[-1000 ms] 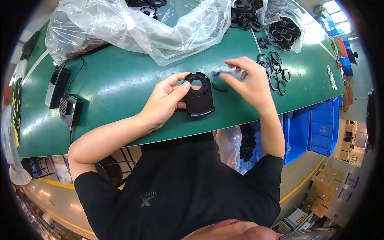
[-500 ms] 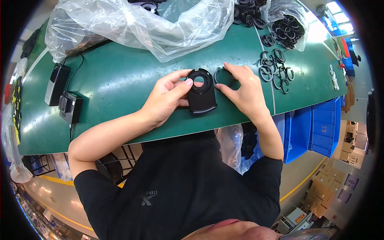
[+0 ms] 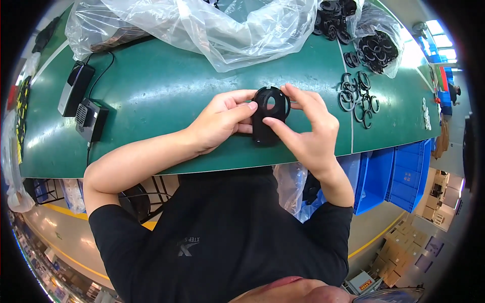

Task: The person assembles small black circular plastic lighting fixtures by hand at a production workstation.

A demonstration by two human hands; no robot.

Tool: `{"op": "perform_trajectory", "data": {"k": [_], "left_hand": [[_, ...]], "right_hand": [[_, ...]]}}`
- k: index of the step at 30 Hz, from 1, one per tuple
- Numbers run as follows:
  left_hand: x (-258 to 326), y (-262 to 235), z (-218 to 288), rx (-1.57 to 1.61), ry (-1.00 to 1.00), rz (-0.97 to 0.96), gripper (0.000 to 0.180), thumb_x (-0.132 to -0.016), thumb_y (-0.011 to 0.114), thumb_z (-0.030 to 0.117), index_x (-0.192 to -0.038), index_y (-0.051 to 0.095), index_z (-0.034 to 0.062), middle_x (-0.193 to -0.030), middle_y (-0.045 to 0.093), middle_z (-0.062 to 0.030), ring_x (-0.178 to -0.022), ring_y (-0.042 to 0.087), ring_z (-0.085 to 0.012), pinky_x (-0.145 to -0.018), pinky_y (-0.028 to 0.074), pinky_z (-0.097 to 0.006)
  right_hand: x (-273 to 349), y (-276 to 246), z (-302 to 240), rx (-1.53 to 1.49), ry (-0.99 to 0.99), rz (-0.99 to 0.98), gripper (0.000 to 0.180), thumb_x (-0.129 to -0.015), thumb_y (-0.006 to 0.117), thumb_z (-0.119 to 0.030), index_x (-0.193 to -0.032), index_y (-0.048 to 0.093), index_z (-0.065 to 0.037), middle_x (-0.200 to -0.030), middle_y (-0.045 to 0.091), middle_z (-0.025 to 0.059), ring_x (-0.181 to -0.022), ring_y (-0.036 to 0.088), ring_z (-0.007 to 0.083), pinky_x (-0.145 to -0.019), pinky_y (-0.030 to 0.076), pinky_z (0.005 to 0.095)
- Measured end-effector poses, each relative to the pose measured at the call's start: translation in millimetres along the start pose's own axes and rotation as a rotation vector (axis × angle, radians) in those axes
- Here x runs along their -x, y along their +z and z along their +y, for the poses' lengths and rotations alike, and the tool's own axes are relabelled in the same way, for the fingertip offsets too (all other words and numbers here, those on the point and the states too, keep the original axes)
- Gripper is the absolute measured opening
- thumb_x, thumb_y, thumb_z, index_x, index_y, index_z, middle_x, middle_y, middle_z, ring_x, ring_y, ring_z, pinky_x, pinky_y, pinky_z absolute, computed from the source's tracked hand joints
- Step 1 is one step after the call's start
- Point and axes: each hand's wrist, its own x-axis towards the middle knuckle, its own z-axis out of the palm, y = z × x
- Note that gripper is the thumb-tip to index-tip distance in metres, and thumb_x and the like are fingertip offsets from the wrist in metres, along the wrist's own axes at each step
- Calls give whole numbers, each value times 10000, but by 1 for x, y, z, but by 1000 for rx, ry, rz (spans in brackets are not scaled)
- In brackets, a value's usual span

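A black plastic housing (image 3: 266, 121) with a round hole stands tilted on the green table (image 3: 166, 91). My left hand (image 3: 222, 120) grips its left side, thumb near the hole. My right hand (image 3: 305, 129) grips its right side and rim, fingers pressing a thin black ring against the top edge. Both hands meet around the part just in front of my chest.
Loose black rings (image 3: 356, 96) lie to the right of my hands. Clear plastic bags (image 3: 202, 25) with black parts fill the back of the table. Two black boxes with cables (image 3: 81, 103) sit at the left. Blue bins (image 3: 399, 171) stand below the table's right edge.
My right hand brought a ring from the right onto the housing. Both hands have lifted and tilted the housing up off the table surface.
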Motion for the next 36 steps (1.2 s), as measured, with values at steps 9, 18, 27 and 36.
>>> {"op": "perform_trajectory", "data": {"k": [9,18,27,36], "left_hand": [[0,-4,-1,22,-11,-16,390,-934,449,155,-1277,403,-27,-1186,538,-115,-1021,577,-199,-857,499,-355],[0,-1,0,-153,-15,54,381,-914,498,130,-1270,442,8,-1142,572,-47,-930,568,-83,-774,493,-227],[2,0,0,-199,-17,82,356,-920,502,159,-1251,479,32,-1101,591,-10,-888,560,-40,-728,480,-189],[3,8,1,-144,1,109,289,-937,469,177,-1165,547,17,-977,612,-8,-787,543,-30,-670,445,-171]], "right_hand": [[-1,10,-2,142,-29,-51,521,-605,775,-79,-1069,575,48,-933,620,154,-858,578,294,-748,478,348],[1,13,-4,249,-80,-5,526,-592,771,-36,-1080,585,35,-978,623,155,-852,595,273,-726,493,325],[3,15,-7,244,-49,-1,526,-593,769,-37,-1083,588,27,-1006,600,155,-867,585,286,-757,477,345],[0,7,-5,147,25,-94,493,-628,767,-64,-1087,599,0,-999,594,144,-867,599,248,-714,493,315]]}}
